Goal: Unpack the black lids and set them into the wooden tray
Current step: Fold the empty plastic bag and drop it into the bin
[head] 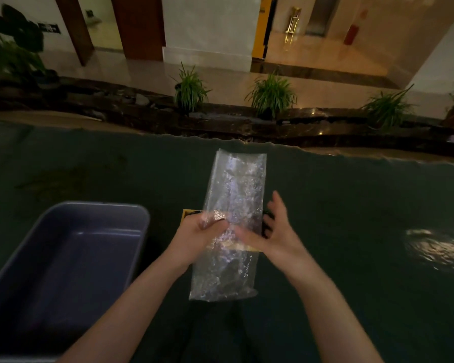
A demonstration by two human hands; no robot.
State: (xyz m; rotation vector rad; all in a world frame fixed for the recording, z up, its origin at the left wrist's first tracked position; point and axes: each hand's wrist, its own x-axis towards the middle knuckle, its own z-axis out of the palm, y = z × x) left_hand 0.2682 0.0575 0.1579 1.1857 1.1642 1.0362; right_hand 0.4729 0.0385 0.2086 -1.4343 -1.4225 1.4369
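Note:
A long clear plastic bag (pixel 233 205) lies lengthwise over the middle of the dark table, its open end pointing away from me. My left hand (pixel 202 231) pinches the bag's left edge about halfway down. My right hand (pixel 273 231) is at the bag's right side with fingers spread, its fingertips on the plastic. Under the bag and my hands a wooden tray (pixel 188 214) shows only as a yellowish corner. Dark shapes, perhaps black lids (pixel 266 224), sit by the right hand; they are too dim to make out.
A large grey plastic tub (pixel 95 218) stands at the left front. The table is covered by a dark cloth (pixel 351 205) with a light reflection at the right. Beyond its far edge run a dark ledge and potted plants (pixel 271 96).

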